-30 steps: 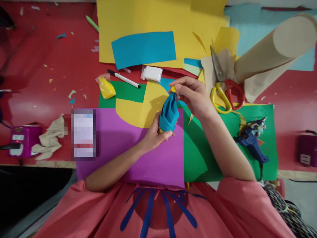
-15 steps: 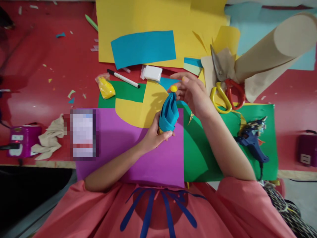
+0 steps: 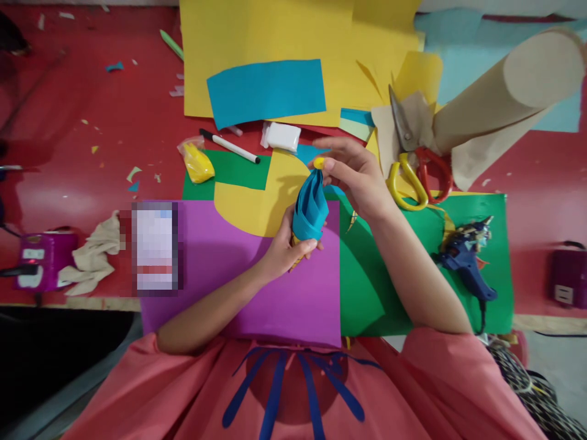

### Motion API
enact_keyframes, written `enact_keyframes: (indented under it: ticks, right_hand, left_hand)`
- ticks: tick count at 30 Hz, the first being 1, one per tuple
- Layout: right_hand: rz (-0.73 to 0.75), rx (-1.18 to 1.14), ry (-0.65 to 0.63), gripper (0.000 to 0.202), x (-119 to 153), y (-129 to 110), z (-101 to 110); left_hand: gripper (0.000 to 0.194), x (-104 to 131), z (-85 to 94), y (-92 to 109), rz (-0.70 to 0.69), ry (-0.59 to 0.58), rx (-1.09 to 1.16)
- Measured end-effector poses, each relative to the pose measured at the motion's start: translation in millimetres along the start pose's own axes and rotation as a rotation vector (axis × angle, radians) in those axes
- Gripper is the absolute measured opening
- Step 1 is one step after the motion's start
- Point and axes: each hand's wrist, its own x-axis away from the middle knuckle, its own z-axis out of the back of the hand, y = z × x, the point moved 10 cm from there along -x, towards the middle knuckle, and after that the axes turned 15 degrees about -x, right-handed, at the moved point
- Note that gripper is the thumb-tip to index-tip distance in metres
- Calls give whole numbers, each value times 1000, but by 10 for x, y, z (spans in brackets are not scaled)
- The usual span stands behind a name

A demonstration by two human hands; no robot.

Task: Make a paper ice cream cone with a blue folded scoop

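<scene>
In the head view, a craft ice cream cone (image 3: 310,214) has folded blue strips on top and a yellow, dark-lined lower part showing below my fingers. My left hand (image 3: 293,244) is wrapped around its lower part, holding it tilted above the purple sheet (image 3: 238,293). A small yellow ball (image 3: 318,163) sits at the blue tip. My right hand (image 3: 355,174) closes on that ball with thumb and forefinger, its other fingers loosely bent behind. Part of the cone is hidden by my left hand.
Scissors (image 3: 408,159) lie right of my right hand, before a beige roll (image 3: 495,91). A blue glue gun (image 3: 470,256) rests on the green sheet (image 3: 380,287). A marker (image 3: 229,145), yellow clay packet (image 3: 198,162), white packet (image 3: 283,136) and blurred phone (image 3: 155,244) lie about.
My right thumb has come in against the yellow ball, where the fingers were loosely around it before. The cone has tilted slightly leftward, and more of its yellow lower part shows.
</scene>
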Motion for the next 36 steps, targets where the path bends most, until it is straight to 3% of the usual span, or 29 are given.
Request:
enact_keyframes:
  ticks: [4, 9, 14, 19, 23, 28, 30, 36]
  right_hand:
    - [-47, -74, 38, 38, 55, 2, 28]
    - [-144, 179, -63, 43, 290, 150, -32]
    - [-156, 263, -96, 58, 425, 303, -82]
    - [-154, 165, -55, 59, 348, 371, -153]
    - [-91, 229, -112, 51, 189, 326, -220]
    - [221, 860, -14, 21, -239, -6, -124]
    - [274, 1050, -32, 18, -440, -9, -176]
    - [224, 1282, -27, 42, -860, 239, -248]
  left_hand:
    - [61, -7, 21, -4, -21, 8, 26]
    - [65, -30, 35, -25, -61, -1, 11]
    - [62, -58, 218, 48, -141, 139, -174]
    - [66, -64, 328, 168, -165, 137, -317]
    - [73, -26, 581, 303, -198, 227, -389]
    - [67, 34, 963, 353, -171, 307, -483]
    - [67, 64, 1092, 342, -145, 341, -523]
    - [67, 143, 1176, 322, -77, 414, -698]
